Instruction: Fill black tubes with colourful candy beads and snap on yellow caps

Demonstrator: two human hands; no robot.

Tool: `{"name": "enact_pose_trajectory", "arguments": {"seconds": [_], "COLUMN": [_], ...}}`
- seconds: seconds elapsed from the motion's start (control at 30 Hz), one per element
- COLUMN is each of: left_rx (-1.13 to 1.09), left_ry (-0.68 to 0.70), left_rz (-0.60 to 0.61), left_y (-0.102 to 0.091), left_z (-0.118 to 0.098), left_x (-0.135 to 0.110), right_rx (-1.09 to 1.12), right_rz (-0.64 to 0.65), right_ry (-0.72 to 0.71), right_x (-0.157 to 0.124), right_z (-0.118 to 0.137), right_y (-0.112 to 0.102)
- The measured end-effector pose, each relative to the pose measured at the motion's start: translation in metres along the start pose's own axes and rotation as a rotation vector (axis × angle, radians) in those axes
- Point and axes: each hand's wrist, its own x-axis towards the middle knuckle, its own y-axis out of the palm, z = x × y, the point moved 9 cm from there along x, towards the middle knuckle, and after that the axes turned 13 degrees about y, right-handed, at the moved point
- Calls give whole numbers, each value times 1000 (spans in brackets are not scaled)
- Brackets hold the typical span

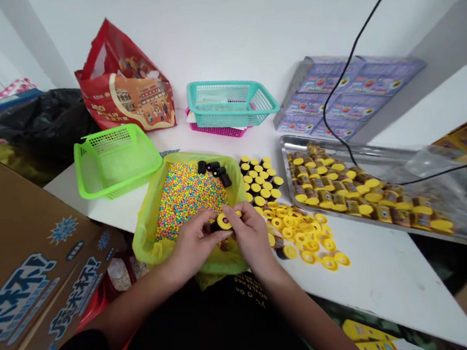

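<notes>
Over the near part of a basin lined with a yellow plastic bag, my two hands meet at a small black container with a yellow ring-shaped cap. My left hand grips its dark body from the left. The fingers of my right hand are closed at the yellow cap, and a bit of yellow shows beside them. Colourful little beads fill the basin. Several black containers lie on the beads at the far right corner. Loose yellow rings are heaped right of my right hand.
Yellow-topped black containers stand in a group right of the basin. A metal tray holds rows of yellow-capped pieces. Behind are a green basket, teal basket, red bag and purple boxes. A black cable hangs across.
</notes>
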Motion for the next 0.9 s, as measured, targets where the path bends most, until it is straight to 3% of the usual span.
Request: {"name": "enact_pose_trajectory", "arguments": {"seconds": [0.2, 0.37, 0.73, 0.9], "left_rx": [-156, -205, -54, -205], "left_ry": [-78, -122, -19, -115], "left_rz": [-23, -39, -27, -11], "left_y": [5, 7, -1, 4], "left_z": [10, 17, 12, 5], "left_x": [-4, -8, -6, -7], "right_rx": [-33, 35, 53, 64], "right_rz": [43, 162, 126, 109], "right_ry": [61, 181, 183, 173], "right_x": [-3, -6, -4, -3], "right_z": [-3, -10, -14, -13], "right_y": [4, 17, 15, 14]}}
